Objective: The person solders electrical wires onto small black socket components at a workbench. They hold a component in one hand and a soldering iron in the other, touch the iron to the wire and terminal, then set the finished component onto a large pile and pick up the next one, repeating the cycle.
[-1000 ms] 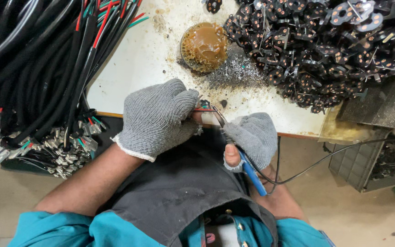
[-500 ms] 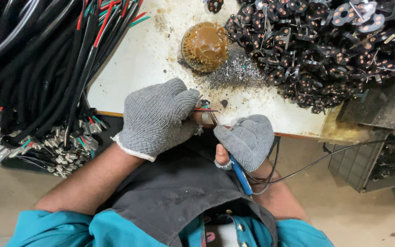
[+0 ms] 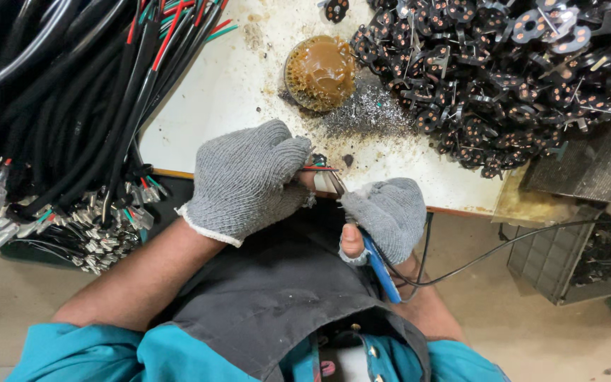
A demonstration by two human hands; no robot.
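Both gloved: left hand [image 3: 249, 180] pinched coloured wire ends [image 3: 319, 168] steady at worktop [image 3: 213, 106] edge; right hand [image 3: 385, 216] gripped blue-handled soldering iron [image 3: 380, 265], tip angled onto them.

**Supervisor:** Report all packages, labels, signs and screens in the head view.

**Operator:** I find no screen, no sign and no sealed package.

**Supervisor:** Any partial matches?

**Operator:** Two. First, I see a small red-and-white patch [image 3: 325, 368] at the bottom edge, centre, on the person's clothing. It may be a label, but it is too small for me to confirm. Second, I see a grey slotted crate [image 3: 547, 263] at lower right, beside and below the edge of the white table [image 3: 235, 106]. It is rectangular and open at the top, with dark parts inside.
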